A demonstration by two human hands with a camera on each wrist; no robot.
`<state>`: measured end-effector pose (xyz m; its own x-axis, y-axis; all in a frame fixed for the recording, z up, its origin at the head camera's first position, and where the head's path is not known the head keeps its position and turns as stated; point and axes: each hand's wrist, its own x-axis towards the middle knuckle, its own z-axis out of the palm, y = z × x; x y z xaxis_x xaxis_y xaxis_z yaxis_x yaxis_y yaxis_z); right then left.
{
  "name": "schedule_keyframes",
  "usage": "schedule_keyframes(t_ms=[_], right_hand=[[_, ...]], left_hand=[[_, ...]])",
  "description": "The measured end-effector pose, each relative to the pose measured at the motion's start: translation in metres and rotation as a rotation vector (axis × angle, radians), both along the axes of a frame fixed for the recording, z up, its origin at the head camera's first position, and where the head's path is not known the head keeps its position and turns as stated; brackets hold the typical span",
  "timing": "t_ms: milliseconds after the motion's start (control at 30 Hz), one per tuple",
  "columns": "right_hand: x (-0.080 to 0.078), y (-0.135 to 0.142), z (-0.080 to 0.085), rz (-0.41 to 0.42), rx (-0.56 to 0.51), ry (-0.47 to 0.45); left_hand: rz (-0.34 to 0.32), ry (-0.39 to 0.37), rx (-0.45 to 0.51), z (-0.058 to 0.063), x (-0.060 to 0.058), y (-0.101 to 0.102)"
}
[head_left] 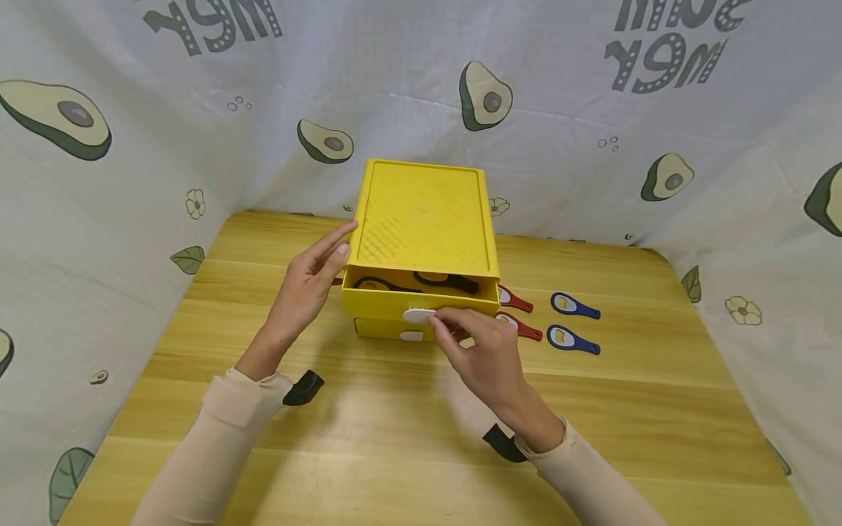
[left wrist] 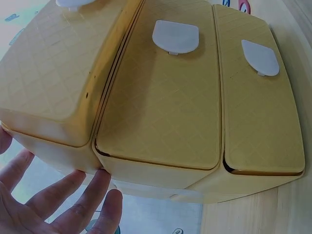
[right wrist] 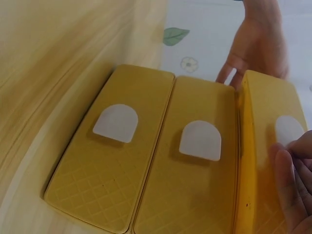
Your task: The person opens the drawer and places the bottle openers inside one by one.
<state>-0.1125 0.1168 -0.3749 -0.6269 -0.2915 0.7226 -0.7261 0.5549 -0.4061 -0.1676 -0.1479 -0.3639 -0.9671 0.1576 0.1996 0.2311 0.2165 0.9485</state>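
Note:
A yellow box of three stacked drawers (head_left: 427, 212) stands on the table, its top drawer (head_left: 375, 301) pulled part way out. Between thumb and forefinger, my right hand (head_left: 490, 354) pinches that drawer's white handle (right wrist: 288, 130). My left hand (head_left: 299, 292) rests its fingers against the box's left side, spread along the edge in the left wrist view. Two black-handled pieces like bottle openers (head_left: 454, 283) lie inside the top drawer, partly hidden by its front. The middle drawer (left wrist: 161, 107) and bottom drawer (left wrist: 261, 112) are closed.
Right of the box lie two blue bottle-opener-like pieces (head_left: 575, 339) and two red ones (head_left: 522, 327), the red partly hidden behind the box and right hand. A white cloth (head_left: 395, 58) printed with avocados hangs around the back and sides of the wooden table (head_left: 395, 438).

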Motion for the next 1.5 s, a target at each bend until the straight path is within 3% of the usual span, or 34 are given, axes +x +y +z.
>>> schedule_keyframes(t_ms=[900, 1500], right_hand=[[-0.026, -0.002, -0.001, -0.009, -0.035, -0.026], [-0.028, -0.002, 0.000, -0.017, -0.037, -0.055]], left_hand=[[0.031, 0.009, -0.013, 0.000, -0.002, 0.002], [0.022, -0.005, 0.019, 0.001, -0.001, 0.003]])
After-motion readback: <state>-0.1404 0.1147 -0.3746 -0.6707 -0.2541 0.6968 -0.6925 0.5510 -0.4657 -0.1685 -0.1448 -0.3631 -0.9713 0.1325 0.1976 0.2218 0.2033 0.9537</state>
